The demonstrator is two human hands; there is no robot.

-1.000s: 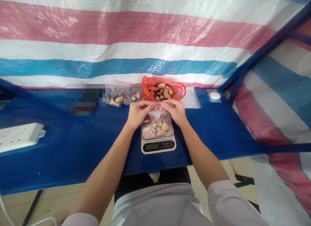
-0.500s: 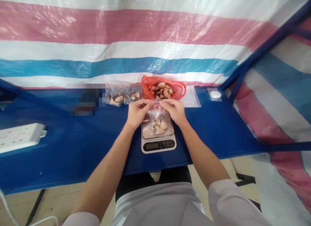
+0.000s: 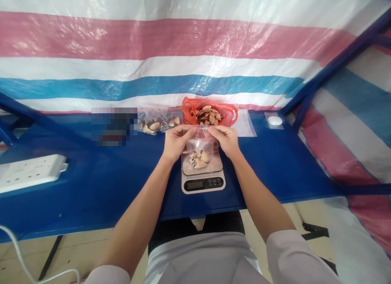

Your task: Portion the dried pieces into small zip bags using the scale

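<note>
Both hands pinch the top edge of a clear plastic bag [image 3: 198,157] that has several pale dried slices at its bottom. My left hand [image 3: 177,140] grips the left part of that edge, and my right hand [image 3: 225,140] the right part, thumbs on top. Under the bag is a white kitchen scale [image 3: 204,185] with a dark display and buttons at the front; whether the bag rests on its plate I cannot tell. Just beyond my hands sits a red plastic bag [image 3: 227,117], its mouth open on many dried slices [image 3: 208,115].
Left of the red bag lie filled clear bags [image 3: 151,123]. Flat clear bags [image 3: 247,123] lie to its right, then a small white oval item [image 3: 274,121]. A white power strip [image 3: 33,172] is on the blue table [image 3: 116,194] at left. Striped sheeting [image 3: 159,39] hangs behind.
The hands have moved slightly apart along the bag's top edge. The whole view has shifted a little; the scale and the other bags stay in place on the table.
</note>
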